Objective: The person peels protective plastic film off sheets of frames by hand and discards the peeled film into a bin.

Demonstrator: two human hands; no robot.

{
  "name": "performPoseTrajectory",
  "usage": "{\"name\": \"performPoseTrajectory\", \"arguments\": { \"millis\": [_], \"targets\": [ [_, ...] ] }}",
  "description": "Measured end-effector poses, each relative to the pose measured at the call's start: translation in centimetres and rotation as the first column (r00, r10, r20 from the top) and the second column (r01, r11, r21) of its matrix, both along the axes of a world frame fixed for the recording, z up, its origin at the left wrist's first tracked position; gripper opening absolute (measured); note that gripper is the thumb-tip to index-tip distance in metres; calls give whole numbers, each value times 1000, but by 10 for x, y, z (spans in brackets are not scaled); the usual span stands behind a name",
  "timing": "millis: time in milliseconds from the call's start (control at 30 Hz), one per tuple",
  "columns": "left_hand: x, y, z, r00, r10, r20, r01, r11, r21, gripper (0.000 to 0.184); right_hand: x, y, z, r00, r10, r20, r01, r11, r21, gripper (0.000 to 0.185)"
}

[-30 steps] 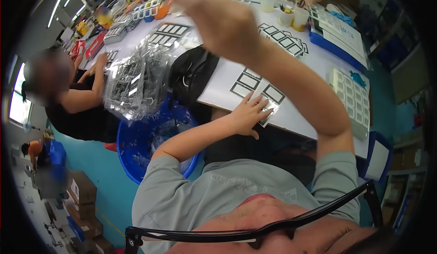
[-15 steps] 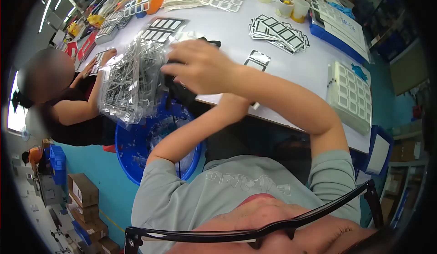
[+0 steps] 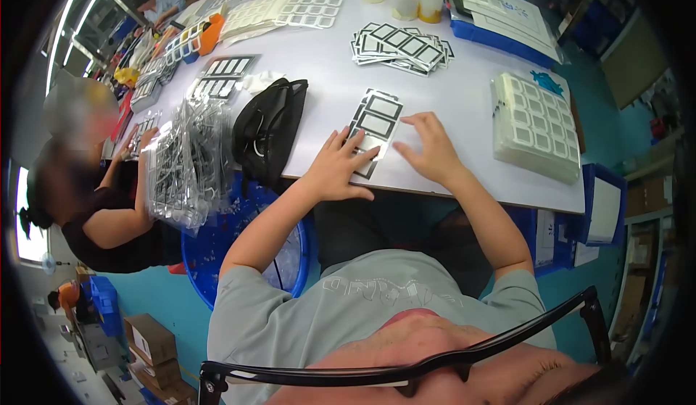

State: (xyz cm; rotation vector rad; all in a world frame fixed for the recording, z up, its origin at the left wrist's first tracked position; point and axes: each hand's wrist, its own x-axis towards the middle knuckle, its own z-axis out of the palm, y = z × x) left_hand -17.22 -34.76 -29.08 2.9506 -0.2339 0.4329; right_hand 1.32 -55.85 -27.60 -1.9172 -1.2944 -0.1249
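A strip of black-framed white rectangles (image 3: pixel 378 124) lies on the table near its front edge, over a second dark-edged sheet that shows at its left side. My left hand (image 3: pixel 338 164) rests with spread fingers across the strip's lower left part, hiding some of it. On the other side, my right hand (image 3: pixel 433 151) is open, fingers bent and thumb apart, close to the strip's right edge; whether the fingertips touch it I cannot tell. Left of my left hand lies a black fabric item (image 3: pixel 272 126) with a strap, like a pouch.
Clear plastic bags of dark-framed pieces (image 3: pixel 190 166) hang over the table's left edge, above a blue bin (image 3: pixel 210 271). A loose pile of framed strips (image 3: pixel 402 47) lies farther back. At right stands a stack of white sheets (image 3: pixel 538 129). A co-worker (image 3: pixel 109 216) sits at left.
My right hand has moved from the black fabric item at left to the strip's right side. My left hand, earlier hidden behind the right arm, now lies on the strip. The black item rests on the table.
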Motion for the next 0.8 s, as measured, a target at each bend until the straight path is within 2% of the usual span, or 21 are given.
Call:
{"name": "performPoseTrajectory", "arguments": {
  "millis": [33, 133, 167, 200, 267, 300, 367, 400, 467, 533, 567, 600, 633, 700, 767, 800],
  "targets": [
    [-4, -3, 3, 999, -34, 0, 34, 999, 15, 76, -3, -4, -5, 999, 38, 26, -36, 998, -53, 58],
    [-19, -6, -15, 991, -134, -21, 135, 987, 92, 66, -8, -16, -5, 913, 314, 262, -265, 942, -206, 76],
    [-23, -7, -21, 978, -185, 92, 180, 982, 61, 65, -13, -22, -4, 878, 398, 266, -318, 901, -296, 82],
    [-29, -8, -16, 971, -214, 103, 214, 977, 7, 58, -17, -25, -5, 861, 433, 266, -364, 890, -274, 74],
    [-36, -11, 7, 984, -179, 11, 174, 935, -309, 58, -21, -26, -7, 818, 508, 269, -457, 859, -233, 60],
    [-34, -8, 18, 979, -195, 56, 203, 919, -338, 56, -15, -19, -20, 787, 391, 477, -407, 910, -76, 36],
    [-20, 4, 45, 966, -216, 145, 257, 880, -399, 56, 3, -12, 4, 793, 204, 574, -272, 962, 35, 29],
    [-10, 11, 67, 939, -177, 294, 280, 892, -355, 60, 16, -5, 22, 786, 108, 609, -208, 974, 95, 27],
    [15, 47, 81, 882, -2, 470, 210, 897, -389, 51, 52, 19, 64, 715, -186, 674, -27, 956, 292, 31],
    [44, 72, 92, 842, 405, 357, -45, 712, -701, 31, 85, 38, 104, 597, -399, 696, 126, 903, 410, 36],
    [61, 89, 97, 812, 512, 280, -150, 647, -748, 29, 104, 51, 115, 543, -472, 695, 180, 873, 453, 38],
    [75, 115, 92, 798, 546, 256, -247, 682, -688, 31, 122, 63, 122, 484, -541, 687, 232, 837, 496, 40],
    [89, 147, 80, 793, 561, 239, -342, 734, -587, 31, 140, 77, 120, 485, -541, 687, 300, 841, 450, 41],
    [104, 194, 67, 732, 654, 191, -563, 739, -370, 29, 171, 107, 85, 483, -537, 691, 431, 833, 346, 44],
    [108, 232, 55, 646, 754, 119, -734, 657, -172, 28, 186, 125, 25, 689, -313, 654, 521, 841, -147, 51],
    [107, 252, 51, 591, 803, 71, -799, 595, -89, 28, 168, 123, 4, 764, -329, 555, 535, 804, -260, 60]
  ]
}}
